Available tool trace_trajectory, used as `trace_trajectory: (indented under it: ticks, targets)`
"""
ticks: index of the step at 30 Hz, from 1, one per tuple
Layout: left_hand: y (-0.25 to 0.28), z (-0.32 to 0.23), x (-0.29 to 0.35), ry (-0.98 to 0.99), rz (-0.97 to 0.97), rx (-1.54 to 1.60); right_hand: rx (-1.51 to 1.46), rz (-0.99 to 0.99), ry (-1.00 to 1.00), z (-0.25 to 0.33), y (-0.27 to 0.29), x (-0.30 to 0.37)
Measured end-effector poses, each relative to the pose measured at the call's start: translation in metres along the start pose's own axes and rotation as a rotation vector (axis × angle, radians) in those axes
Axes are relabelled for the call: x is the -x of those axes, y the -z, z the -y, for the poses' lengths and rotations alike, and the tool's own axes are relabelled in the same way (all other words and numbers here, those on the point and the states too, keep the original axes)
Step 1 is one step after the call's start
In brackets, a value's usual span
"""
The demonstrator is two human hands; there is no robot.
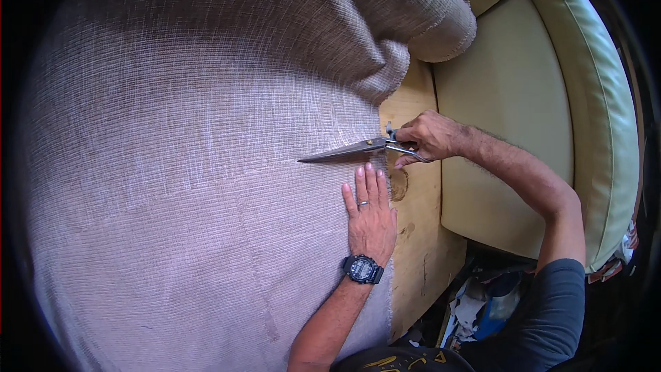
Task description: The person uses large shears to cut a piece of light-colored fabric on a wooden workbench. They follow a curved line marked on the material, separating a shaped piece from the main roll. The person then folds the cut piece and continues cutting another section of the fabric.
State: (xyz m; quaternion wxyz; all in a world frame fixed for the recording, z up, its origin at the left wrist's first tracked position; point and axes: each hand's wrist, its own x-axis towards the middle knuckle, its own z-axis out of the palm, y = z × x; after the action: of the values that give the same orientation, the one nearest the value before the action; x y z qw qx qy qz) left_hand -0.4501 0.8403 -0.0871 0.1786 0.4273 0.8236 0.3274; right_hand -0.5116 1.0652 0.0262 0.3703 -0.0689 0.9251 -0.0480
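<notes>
1. Gripping metal scissors [351, 150] by the handles: right hand [430, 136], fingers and thumb clamped on the loops.
2. Scissors lie over woven beige-grey fabric [172, 234], pivot near its right edge, long blades nearly together, tip pointing left. Cannot tell if 1 blade sits under the cloth.
3. Left hand [372, 224] rests palm down on fabric, flat, holding nothing. Little finger apart, other 3 fingers close together, fingertips just below the blades.
4. Left wrist: dark digital watch [362, 269]. Left hand: 1 ring [363, 202] on a finger.
5. Fabric spread across left and middle of view, some wrinkles; thick fold [441, 7] bunched at top right.
6. Wooden board [420, 234] shows between fabric edge and seat, with dark stains.
7. Pale green padded seat [506, 103] at right, curved side.
8. Mixed clutter [475, 310] at lower right, beside dark grey sleeve [551, 313]; items hard to make out.
</notes>
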Motion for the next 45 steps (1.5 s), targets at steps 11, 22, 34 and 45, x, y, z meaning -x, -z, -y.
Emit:
trace_trajectory:
  ticks: [11,22,34,45]
  targets:
    - [-0.001,0.0,-0.001,-0.002,-0.003,0.005,-0.032,-0.084,0.058,0.009,0.001,-0.015]
    - [-0.002,-0.001,0.0,0.012,0.007,-0.014,-0.027,-0.094,0.133,0.029,0.015,-0.031]
    - [-0.002,-0.001,0.0,0.011,-0.003,-0.029,-0.019,-0.041,0.116,0.04,0.021,-0.038]
    - [-0.005,-0.002,0.0,0.013,-0.018,-0.021,-0.088,0.02,0.088,0.036,0.015,-0.04]
